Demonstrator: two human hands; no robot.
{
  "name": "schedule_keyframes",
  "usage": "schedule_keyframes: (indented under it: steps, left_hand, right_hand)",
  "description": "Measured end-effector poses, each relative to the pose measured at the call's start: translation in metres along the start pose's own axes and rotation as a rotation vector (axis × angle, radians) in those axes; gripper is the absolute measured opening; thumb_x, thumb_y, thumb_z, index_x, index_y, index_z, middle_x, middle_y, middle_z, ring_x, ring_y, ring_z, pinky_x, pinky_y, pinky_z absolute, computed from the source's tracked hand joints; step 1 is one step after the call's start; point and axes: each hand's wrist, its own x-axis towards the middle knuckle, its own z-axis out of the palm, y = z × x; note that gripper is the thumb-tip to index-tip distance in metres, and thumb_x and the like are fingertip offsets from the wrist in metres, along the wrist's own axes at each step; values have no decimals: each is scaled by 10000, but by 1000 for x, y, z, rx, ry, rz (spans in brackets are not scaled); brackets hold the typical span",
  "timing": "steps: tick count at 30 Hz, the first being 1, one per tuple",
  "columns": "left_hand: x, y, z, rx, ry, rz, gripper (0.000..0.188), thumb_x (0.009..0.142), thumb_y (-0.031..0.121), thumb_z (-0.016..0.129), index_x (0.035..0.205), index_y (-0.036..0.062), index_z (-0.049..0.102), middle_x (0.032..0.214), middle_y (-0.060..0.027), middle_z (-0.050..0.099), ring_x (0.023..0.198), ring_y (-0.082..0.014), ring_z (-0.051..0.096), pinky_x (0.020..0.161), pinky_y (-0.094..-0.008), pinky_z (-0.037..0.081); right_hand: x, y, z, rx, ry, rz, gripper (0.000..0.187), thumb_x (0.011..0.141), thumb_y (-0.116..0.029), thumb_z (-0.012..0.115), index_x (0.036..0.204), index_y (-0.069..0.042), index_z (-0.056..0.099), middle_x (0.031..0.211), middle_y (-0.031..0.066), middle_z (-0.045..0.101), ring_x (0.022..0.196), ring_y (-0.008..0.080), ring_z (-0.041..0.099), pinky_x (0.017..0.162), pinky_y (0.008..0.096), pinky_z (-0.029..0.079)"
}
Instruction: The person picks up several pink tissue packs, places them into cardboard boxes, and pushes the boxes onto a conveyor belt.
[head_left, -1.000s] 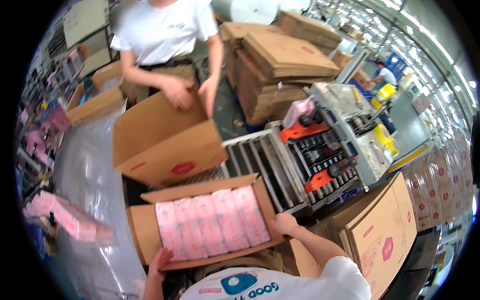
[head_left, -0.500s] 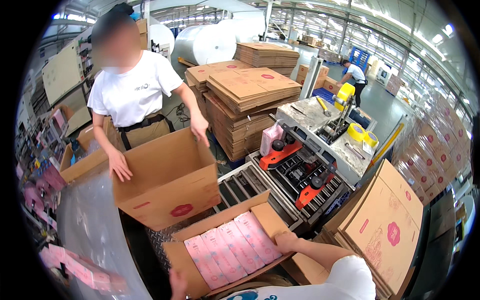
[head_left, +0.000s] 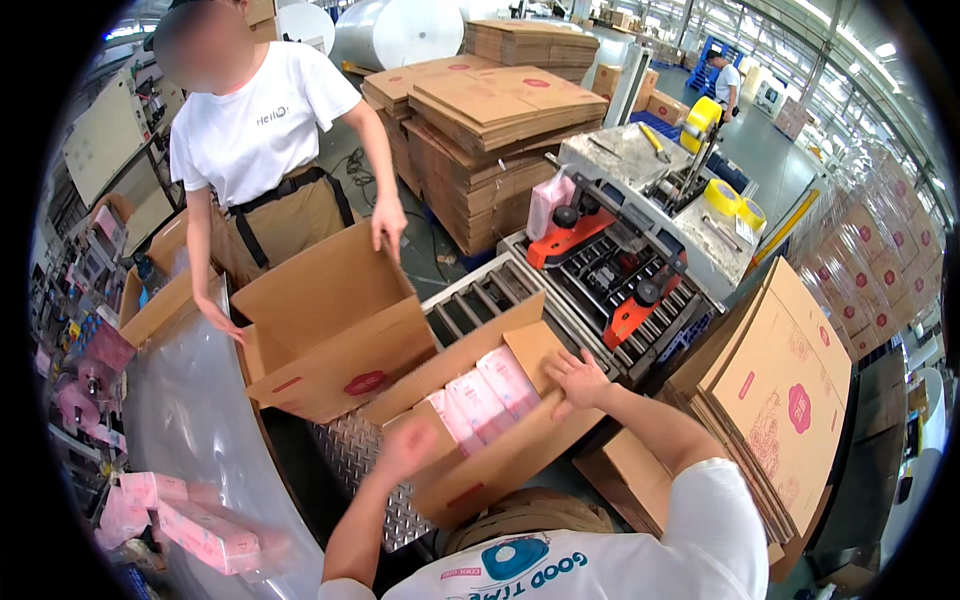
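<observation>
In front of me stands an open cardboard carton (head_left: 490, 470) with several pink plastic-wrapped packs (head_left: 492, 395) in a row inside. My right hand (head_left: 578, 382) lies on its right flap, fingers spread. Close by the left flap is my left hand (head_left: 408, 450), its fingers smeared by motion; whether it touches the flap I cannot tell. The carton's near flap stands up and covers part of the packs. Across from me, a co-worker holds an empty open carton (head_left: 330, 370) tilted, one hand (head_left: 388, 222) on its far right edge, the other (head_left: 222, 325) at its left flap.
A roller conveyor with a carton-taping machine (head_left: 610, 270) stands ahead right. Flattened cartons lean at my right (head_left: 770, 400) and lie stacked farther back (head_left: 500, 110). More pink packs (head_left: 210, 535) lie on the plastic-covered table (head_left: 190, 420) at left.
The filled carton's near flap has come up, covering part of the packs. Both my hands have moved up and away from me. The co-worker's carton has tilted, and their left-side hand has shifted to its flap.
</observation>
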Motion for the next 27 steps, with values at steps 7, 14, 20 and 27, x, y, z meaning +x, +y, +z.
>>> schedule_keyframes:
  steps: [7, 14, 20, 27]
  left_hand:
    - [40, -53, -58, 198, 287, -275, 384, 898, 307, 492, 969, -57, 590, 916, -234, 612, 906, -336, 585, 777, -406, 443]
    - [-52, -115, 72, 159, 456, -482, 853, 854, 303, 583, 1378, -115, 56, 1418, -328, 148, 1313, -430, 207, 1090, -415, 206]
    - [-7, -105, 98, 108, 643, -533, 821, 866, 253, 569, 1378, -119, 46, 1420, -339, 129, 1317, -432, 196, 1100, -415, 175]
    - [122, -74, 145, 159, 565, -489, 755, 894, 240, 525, 1375, -117, 65, 1417, -338, 140, 1316, -434, 202, 1086, -428, 210]
  right_hand:
    - [-18, 3, 69, 603, 307, 778, 1250, 518, -682, 718, 1426, -62, 122, 1484, 160, 127, 1346, 340, 193, 1029, 550, 251]
    - [1, 38, 75, 1031, -32, 927, 907, 586, -708, 663, 1038, 76, 608, 989, 187, 653, 921, 287, 640, 793, 325, 497]
    - [91, 44, -31, 425, 297, 540, 954, 676, -512, 699, 1392, -114, 209, 1459, 120, 190, 1372, 297, 86, 983, 654, 197]
    - [151, 112, -22, -32, 379, -354, 755, 847, -556, 449, 1394, -58, 297, 1457, 120, 277, 1368, 278, 201, 1107, 478, 117]
